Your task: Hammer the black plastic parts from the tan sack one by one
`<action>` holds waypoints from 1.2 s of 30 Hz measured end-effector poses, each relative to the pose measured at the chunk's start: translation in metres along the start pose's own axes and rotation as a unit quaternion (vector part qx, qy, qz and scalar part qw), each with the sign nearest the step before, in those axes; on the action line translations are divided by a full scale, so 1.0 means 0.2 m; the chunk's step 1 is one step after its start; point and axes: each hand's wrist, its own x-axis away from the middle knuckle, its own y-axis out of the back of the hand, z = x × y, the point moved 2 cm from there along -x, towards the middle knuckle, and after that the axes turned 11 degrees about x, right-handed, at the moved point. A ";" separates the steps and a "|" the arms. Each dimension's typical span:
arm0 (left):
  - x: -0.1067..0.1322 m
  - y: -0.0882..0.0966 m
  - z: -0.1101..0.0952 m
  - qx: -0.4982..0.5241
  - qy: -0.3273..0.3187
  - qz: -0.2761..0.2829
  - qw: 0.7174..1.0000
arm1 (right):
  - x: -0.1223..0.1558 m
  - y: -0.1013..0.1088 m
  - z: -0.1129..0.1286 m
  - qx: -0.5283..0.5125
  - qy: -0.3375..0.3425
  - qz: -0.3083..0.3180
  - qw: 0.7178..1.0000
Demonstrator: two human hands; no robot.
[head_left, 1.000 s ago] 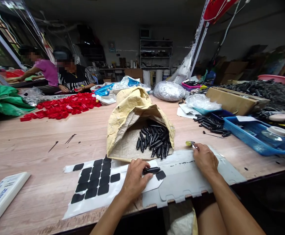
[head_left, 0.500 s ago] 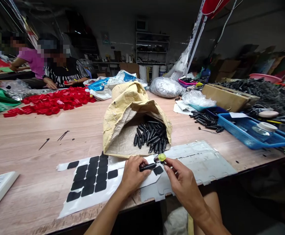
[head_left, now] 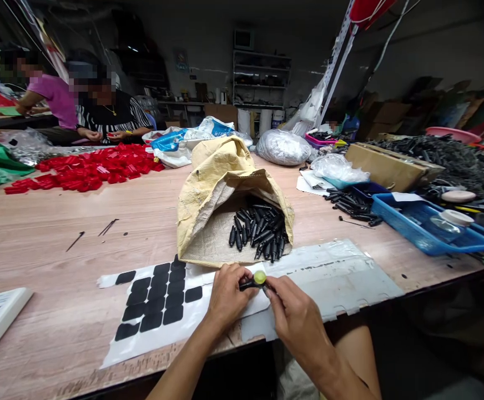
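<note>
Far to the left of both hands, a white device (head_left: 0, 322) lay on the wooden surface (head_left: 134, 214), and a heap of red pieces (head_left: 87, 169) lay beyond it. Just left of the left grip (head_left: 228, 294), a white sheet (head_left: 194, 311) carried rows of black patches (head_left: 174, 300) beside bare backing, so I judged it only partly used up. That grip was curled snugly around a black tube (head_left: 246, 285). Beyond it gaped a yellowish sack (head_left: 200, 222) holding many similar tubes (head_left: 262, 236); most of the work looked undone to me. The right grip (head_left: 298, 311) pinched a piece with a yellow-green top (head_left: 260, 277) between thumb and fingers, right at the tube's end, though I couldn't tell whether the two touched. This one tube seemed midway, not finished. Right of that grip stretched a grey board (head_left: 333, 278), and farther right stood a blue tray (head_left: 417, 236).
</note>
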 end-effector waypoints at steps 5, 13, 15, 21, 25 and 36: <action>0.01 0.01 0.00 -0.001 -0.011 0.008 1.000 | -0.03 0.05 -0.14 0.039 -0.041 -0.032 0.998; 0.01 0.02 0.00 0.010 -0.023 0.034 0.999 | -0.20 0.14 -0.68 0.279 -0.210 -0.021 0.937; 0.01 0.02 0.00 0.001 -0.023 0.036 0.999 | -0.21 0.11 -0.75 0.320 -0.218 -0.013 0.922; 0.01 0.01 0.01 -0.024 -0.026 0.033 0.999 | -0.18 0.05 -0.76 0.372 -0.188 -0.037 0.908; 0.02 0.02 -0.01 -0.015 -0.036 0.038 0.999 | -0.18 0.05 -0.76 0.370 -0.190 -0.037 0.909; 0.49 0.02 -0.11 0.007 0.001 0.332 0.943 | -0.18 0.04 -0.77 0.395 -0.177 -0.045 0.900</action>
